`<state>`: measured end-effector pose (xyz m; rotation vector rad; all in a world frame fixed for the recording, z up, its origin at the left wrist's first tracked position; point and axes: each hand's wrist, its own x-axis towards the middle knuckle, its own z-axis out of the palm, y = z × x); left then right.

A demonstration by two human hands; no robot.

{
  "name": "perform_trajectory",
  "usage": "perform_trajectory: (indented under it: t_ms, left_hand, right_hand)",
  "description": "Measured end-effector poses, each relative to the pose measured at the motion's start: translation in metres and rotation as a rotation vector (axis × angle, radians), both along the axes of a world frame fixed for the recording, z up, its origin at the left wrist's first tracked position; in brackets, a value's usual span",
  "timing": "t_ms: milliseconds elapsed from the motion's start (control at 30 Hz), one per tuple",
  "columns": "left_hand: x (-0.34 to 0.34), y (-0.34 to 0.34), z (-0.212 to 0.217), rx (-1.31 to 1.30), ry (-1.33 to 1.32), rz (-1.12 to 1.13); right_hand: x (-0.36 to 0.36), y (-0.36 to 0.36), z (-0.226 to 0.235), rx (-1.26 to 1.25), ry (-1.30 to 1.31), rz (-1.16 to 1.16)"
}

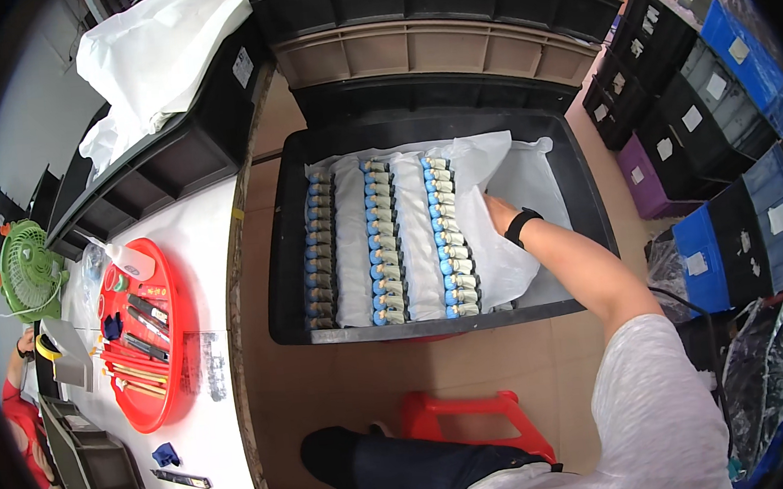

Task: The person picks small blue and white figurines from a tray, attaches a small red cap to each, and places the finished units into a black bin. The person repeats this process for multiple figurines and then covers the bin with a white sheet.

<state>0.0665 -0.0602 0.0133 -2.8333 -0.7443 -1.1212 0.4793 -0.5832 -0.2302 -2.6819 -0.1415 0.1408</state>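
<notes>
My right hand (pixel 500 215) reaches into a large black plastic crate (pixel 597 201), a dark band around its wrist. It is against a loose white sheet (pixel 509 263), which bulges up beside the rightmost row; the fingers are mostly hidden by the sheet's folds. Inside the crate, small figurines with blue tops and pale bodies lie in three columns: a left column (pixel 320 241), a middle column (pixel 384 245) and a right column (pixel 448 231). White padding strips (pixel 351 248) separate the columns. My left hand is not in view.
Stacked crates (pixel 431 48) stand beyond the crate. On the white table at left are a red tray (pixel 172 354) of brushes and tools, a green fan (pixel 33 268) and a cutter (pixel 181 479). A red stool (pixel 479 417) is below. Bins (pixel 732 245) line the right; another person (pixel 26 411) is far left.
</notes>
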Motion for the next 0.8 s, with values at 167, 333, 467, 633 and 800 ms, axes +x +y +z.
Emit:
perform_trajectory:
  t_ms: [167, 333, 467, 633, 800]
  left_hand:
    - [0.003, -0.006, 0.003, 0.026, -0.015, 0.006]
    - [0.001, -0.003, 0.002, -0.021, -0.014, 0.007]
    - [0.002, -0.005, 0.003, -0.038, -0.003, -0.013]
    - [0.002, -0.006, 0.006, -0.028, 0.008, -0.029]
    - [-0.002, -0.007, 0.008, -0.047, 0.010, 0.008]
  right_hand:
    - [0.008, 0.000, -0.002, 0.104, 0.091, 0.044]
    - [0.017, 0.009, 0.004, 0.092, 0.059, -0.134]
    - [0.041, 0.058, 0.021, -0.020, -0.090, -0.379]
    - [0.025, 0.123, 0.066, -0.103, 0.010, -0.098]
    - [0.033, 0.120, 0.052, -0.025, 0.044, -0.024]
